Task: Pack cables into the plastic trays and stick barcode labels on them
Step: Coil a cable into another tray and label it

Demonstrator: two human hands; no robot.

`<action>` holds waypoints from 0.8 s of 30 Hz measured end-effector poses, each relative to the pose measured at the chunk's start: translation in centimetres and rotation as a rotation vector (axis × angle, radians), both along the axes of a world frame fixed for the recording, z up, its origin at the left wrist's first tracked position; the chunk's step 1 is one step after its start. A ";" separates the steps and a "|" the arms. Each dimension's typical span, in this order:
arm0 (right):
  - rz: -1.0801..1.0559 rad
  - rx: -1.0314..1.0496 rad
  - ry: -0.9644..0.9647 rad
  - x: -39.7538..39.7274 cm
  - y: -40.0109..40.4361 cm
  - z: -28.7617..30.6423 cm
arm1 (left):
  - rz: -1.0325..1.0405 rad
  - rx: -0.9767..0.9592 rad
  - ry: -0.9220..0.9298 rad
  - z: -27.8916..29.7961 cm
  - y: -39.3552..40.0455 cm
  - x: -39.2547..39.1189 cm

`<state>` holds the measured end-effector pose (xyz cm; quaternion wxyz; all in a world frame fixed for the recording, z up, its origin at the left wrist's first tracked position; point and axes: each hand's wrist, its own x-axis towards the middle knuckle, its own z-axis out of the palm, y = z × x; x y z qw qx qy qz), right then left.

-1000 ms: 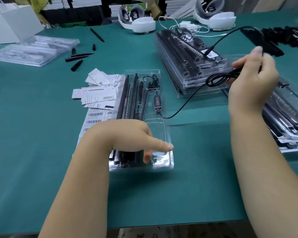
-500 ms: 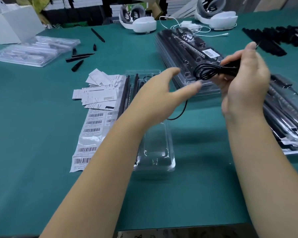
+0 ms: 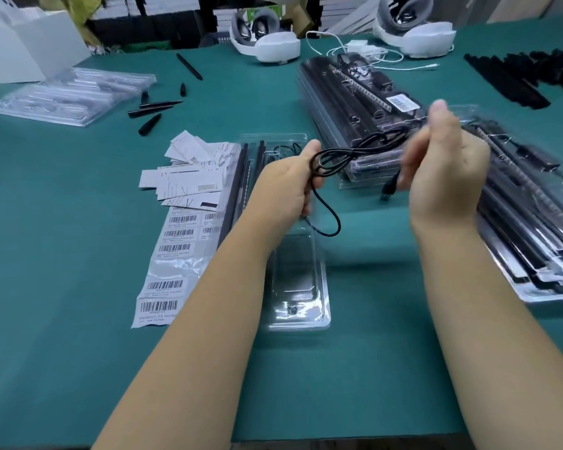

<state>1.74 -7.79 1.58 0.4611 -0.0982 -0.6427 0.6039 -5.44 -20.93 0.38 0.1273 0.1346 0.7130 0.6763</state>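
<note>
Since the earlier picture, the left hand (image 3: pixel 281 186) has come up off the clear plastic tray (image 3: pixel 301 287) and grabbed the thin black cable (image 3: pixel 345 154). Now its fingers curl round one end of the cable loops, in the middle of the frame. At the middle right, the right hand (image 3: pixel 442 167) looks blurry, but it pinches the other end of the loops, and a black plug (image 3: pixel 390 190) hangs below its fingers. More cable droops down toward the tray, which lies on the green table (image 3: pixel 78 352) under the left arm. Just left of the tray lies a long strip of white barcode labels (image 3: pixel 166 271). Stacks of filled trays (image 3: pixel 355 102) sit at the upper right.
</note>
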 end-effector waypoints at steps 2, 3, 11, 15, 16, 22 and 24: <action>-0.163 0.150 0.104 0.3 0.3 -0.2 | 0.047 -0.040 0.072 -0.3 -0.2 -0.4; -0.219 0.266 0.146 0.4 0.5 -0.2 | 0.005 -0.064 0.120 -0.4 -0.5 -0.5; 0.268 0.711 -0.607 -0.2 -0.4 -0.4 | -0.186 -0.146 0.267 -0.7 -0.7 0.1; 0.629 0.325 -0.726 -0.5 -0.6 -0.8 | -0.150 0.025 0.128 -0.6 -0.7 -0.4; 0.670 0.278 -0.698 -0.6 -0.6 -0.9 | -0.138 0.047 0.099 -0.6 -0.7 -0.5; 0.693 0.108 -0.628 -0.7 -0.8 -0.6 | -0.076 0.074 -0.122 -0.5 -0.8 -0.7; 0.664 0.074 -0.605 -0.8 -0.7 -0.6 | -0.123 0.139 -0.174 -0.5 -1.0 -0.7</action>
